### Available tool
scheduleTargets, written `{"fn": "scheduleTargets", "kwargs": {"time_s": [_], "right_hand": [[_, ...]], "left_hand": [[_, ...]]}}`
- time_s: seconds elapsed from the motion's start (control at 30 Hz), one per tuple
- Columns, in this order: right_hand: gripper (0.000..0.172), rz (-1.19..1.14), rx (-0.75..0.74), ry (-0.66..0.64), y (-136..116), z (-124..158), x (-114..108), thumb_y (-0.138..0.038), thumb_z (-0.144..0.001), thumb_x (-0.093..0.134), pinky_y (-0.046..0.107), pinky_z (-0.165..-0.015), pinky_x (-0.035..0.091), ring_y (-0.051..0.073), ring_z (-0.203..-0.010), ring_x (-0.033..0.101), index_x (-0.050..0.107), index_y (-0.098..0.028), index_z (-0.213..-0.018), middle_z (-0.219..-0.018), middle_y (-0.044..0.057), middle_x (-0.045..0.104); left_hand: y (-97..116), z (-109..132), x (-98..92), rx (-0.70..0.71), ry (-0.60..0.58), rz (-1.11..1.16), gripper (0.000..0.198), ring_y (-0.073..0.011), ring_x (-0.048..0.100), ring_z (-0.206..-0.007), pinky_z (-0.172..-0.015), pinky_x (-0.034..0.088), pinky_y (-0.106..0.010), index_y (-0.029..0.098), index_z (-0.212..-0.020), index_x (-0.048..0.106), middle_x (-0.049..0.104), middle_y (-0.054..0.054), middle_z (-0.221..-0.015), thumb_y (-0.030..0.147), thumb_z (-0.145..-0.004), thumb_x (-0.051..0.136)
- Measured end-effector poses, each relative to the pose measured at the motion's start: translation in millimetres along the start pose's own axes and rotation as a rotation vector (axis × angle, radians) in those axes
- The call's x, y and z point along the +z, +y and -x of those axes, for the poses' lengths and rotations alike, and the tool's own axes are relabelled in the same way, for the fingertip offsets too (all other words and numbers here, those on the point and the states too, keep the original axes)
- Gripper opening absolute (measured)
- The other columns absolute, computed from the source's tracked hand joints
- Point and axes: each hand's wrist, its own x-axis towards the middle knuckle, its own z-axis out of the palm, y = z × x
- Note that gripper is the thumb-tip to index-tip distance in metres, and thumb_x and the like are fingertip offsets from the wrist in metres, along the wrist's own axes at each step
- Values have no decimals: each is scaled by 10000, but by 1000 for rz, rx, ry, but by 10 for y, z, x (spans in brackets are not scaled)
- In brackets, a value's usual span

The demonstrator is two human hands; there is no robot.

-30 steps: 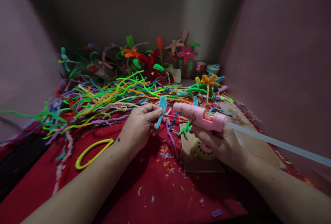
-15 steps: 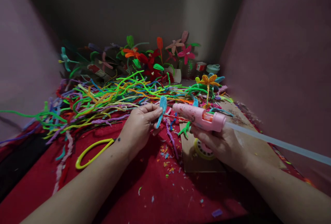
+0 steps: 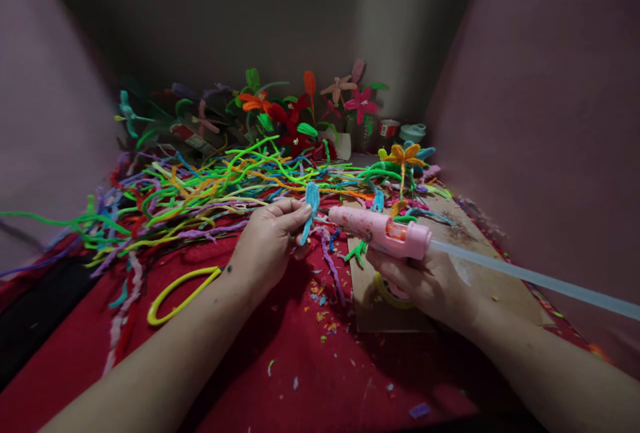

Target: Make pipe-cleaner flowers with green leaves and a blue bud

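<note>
Between the thumb and fingers of my left hand (image 3: 270, 243) is a light blue pipe-cleaner petal (image 3: 312, 201), held upright with its thin tail hanging down. My right hand (image 3: 425, 286) is wrapped round a pink hot glue gun (image 3: 383, 231), its nozzle pointing left towards the petal, a small gap apart. A long pale glue stick (image 3: 525, 281) sticks out of the gun's back end. Behind the gun, another blue pipe-cleaner piece (image 3: 377, 200) lies near the cardboard. The fingers under the gun are partly hidden.
A heap of coloured pipe cleaners (image 3: 210, 186) spreads across the red cloth (image 3: 310, 386). Finished pipe-cleaner flowers (image 3: 287, 109) stand along the back wall. Scissors with a yellow handle (image 3: 160, 303) lie by my left forearm. A cardboard sheet (image 3: 480, 286) and a roll of tape (image 3: 393, 293) are at right.
The glue gun has shifted slightly left and down in my right hand. My left hand has moved a little left with the blue petal.
</note>
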Motion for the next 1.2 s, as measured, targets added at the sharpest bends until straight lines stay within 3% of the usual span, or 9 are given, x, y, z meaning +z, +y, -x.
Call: {"fn": "scheduleTargets", "kwargs": {"time_s": [0.2, 0.43, 0.53, 0.63, 0.73, 0.87, 1.0, 1.03, 1.2], "right_hand": [[461, 13, 6, -6, -6, 4, -4, -130, -844, 493, 396, -995, 435, 249, -1151, 544, 506, -214, -1297, -1250, 40, 585], [481, 70, 144, 10, 54, 56, -10, -220, -860, 506, 305, -596, 547, 184, -660, 647, 459, -240, -1339, -864, 32, 695], [465, 62, 93, 6, 70, 49, -9, -217, -869, 489, 350, -759, 546, 216, -858, 656, 466, -238, -1332, -1057, 51, 671], [453, 35, -5, 11, 49, 15, 1, -210, -875, 469, 396, -965, 452, 247, -1143, 549, 468, -236, -1327, -1289, 48, 557], [457, 83, -54, 68, -15, -22, -10, -191, -885, 444, 390, -1038, 385, 231, -1249, 460, 448, -252, -1337, -1371, 26, 482], [446, 398, -65, 169, -73, 42, -146, -178, -881, 446, 366, -996, 425, 228, -1198, 510, 467, -237, -1323, -1313, 52, 537], [398, 889, -24, 364, 49, 346, -398, -248, -860, 495, 357, -833, 498, 255, -995, 619, 536, -186, -1251, -1065, 105, 658], [401, 1008, 17, 383, 99, 443, -460, -271, -855, 501, 353, -794, 504, 262, -972, 623, 538, -178, -1243, -1054, 112, 656], [553, 1349, 612, 305, 297, 803, -675, -282, -831, 486, 342, -608, 483, 276, -816, 635, 395, -167, -1365, -1017, 123, 619]], "left_hand": [[-10, -3, -14, 5, 5, -6, 173, -62, 386, -381, -369, 309, -188, 150, -623, 521, 491, 35, -493, 239, -685, 656], [-14, -9, -32, 13, -4, -17, 160, -71, 380, -379, -362, 302, -196, 153, -621, 512, 482, 33, -486, 223, -710, 624], [-13, -16, -28, 3, -9, -1, 152, -70, 373, -377, -361, 296, -197, 152, -621, 509, 475, 33, -483, 209, -710, 619], [-10, -26, -29, -8, -10, 20, 157, -68, 359, -368, -359, 291, -198, 155, -613, 501, 446, 42, -464, 204, -705, 619], [-12, -36, -39, -2, -23, 23, 178, -65, 349, -363, -358, 292, -199, 157, -598, 492, 427, 46, -456, 210, -709, 622], [-27, -42, -44, -10, -11, 36, 165, -63, 368, -375, -355, 296, -189, 153, -616, 507, 449, 43, -482, 205, -692, 643], [-43, -38, -33, -25, -11, 67, 139, -66, 380, -380, -344, 295, -185, 149, -637, 531, 466, 39, -494, 201, -678, 653], [-46, -36, -31, -28, -13, 68, 139, -67, 377, -378, -341, 296, -186, 150, -634, 530, 462, 40, -488, 200, -675, 653], [-65, -37, -35, -43, -34, 56, 166, -69, 376, -376, -340, 308, -185, 151, -614, 525, 461, 38, -470, 228, -674, 659]]}}
